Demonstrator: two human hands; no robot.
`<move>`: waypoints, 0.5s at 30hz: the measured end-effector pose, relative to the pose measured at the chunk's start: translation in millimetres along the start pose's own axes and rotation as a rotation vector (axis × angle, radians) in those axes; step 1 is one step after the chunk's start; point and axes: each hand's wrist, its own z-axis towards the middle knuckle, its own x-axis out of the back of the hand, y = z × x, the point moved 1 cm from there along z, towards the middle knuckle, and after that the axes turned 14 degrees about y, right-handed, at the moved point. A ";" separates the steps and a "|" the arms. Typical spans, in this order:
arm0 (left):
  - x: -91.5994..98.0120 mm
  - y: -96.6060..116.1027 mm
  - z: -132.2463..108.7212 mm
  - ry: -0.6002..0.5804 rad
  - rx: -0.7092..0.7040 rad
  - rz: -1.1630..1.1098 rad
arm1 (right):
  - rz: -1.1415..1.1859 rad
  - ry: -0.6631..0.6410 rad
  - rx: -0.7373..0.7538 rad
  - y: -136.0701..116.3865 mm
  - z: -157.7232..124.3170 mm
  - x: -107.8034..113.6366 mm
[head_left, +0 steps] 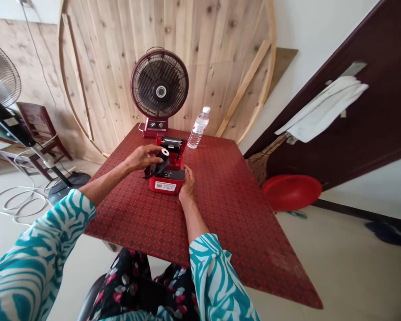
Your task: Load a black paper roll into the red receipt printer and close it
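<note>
A small red printer (169,185) sits on the table with its lid (172,143) raised, a roller showing on the lid's inner side. My left hand (143,157) pinches a black roll with a white core (165,153) over the printer's open bay. A dark loose strip (150,171) hangs from the roll's left side. Around the printer's right side, my right hand (187,183) is closed, its fingertips partly hidden. A white label with print (165,186) covers much of the printer's front.
Behind the printer stand a dark red fan (159,84) and a clear water bottle (199,128) on the red patterned table (227,214). At right are a red basin (292,191) and a white towel (324,107) on a door. A floor fan (2,73) and loose cable (16,196) are left.
</note>
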 end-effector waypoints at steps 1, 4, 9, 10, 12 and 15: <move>-7.2 3.9 4.7 -0.044 -0.014 0.076 | -0.002 -0.008 -0.004 0.5 0.3 -0.2; -25.9 5.0 16.7 -0.146 0.003 0.250 | 0.000 -0.014 -0.010 3.8 2.6 -0.6; -46.5 -1.3 37.5 -0.287 0.006 0.525 | -0.020 -0.016 0.004 7.1 5.7 0.0; -50.6 -2.0 41.6 -0.326 0.002 0.571 | -0.022 -0.019 0.009 6.8 5.5 0.2; -59.0 -3.5 48.6 -0.405 0.004 0.637 | -0.013 -0.022 0.011 5.5 4.6 0.4; -68.6 -6.1 55.4 -0.454 0.014 0.662 | 0.007 -0.030 0.001 3.5 2.9 -0.1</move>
